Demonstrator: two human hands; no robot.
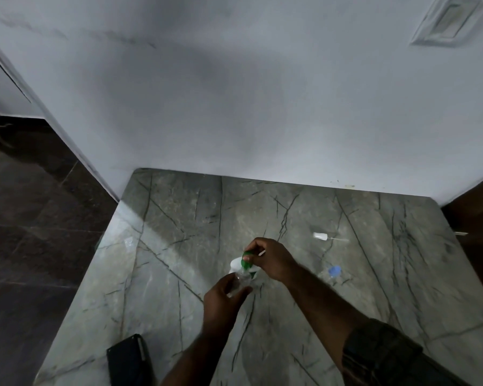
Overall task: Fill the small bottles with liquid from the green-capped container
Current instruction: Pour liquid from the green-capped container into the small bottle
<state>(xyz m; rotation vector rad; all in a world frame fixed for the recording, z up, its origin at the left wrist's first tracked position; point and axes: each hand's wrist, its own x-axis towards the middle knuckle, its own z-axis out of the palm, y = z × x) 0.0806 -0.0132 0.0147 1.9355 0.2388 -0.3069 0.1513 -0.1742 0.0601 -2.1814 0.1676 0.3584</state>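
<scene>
L hand [223, 298] wrapped round clear container [239, 282], held tilted over mid table [179, 218]. R hand [271, 260] fingers curled, pinching its green cap [246, 259]. White obj [234, 264] just behind cap, can't ID. White pump top [319, 235] w/ tube and blue cap [334, 270] lie to R, apart. Black case [129, 360] at front-L edge.

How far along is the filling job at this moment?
Done: the white pump top lies off on the table. In hand: the left hand holds a small clear bottle, the right hand holds the green-capped container at its mouth. Left: its fill level cannot be seen; a blue-capped item sits nearby.
</scene>
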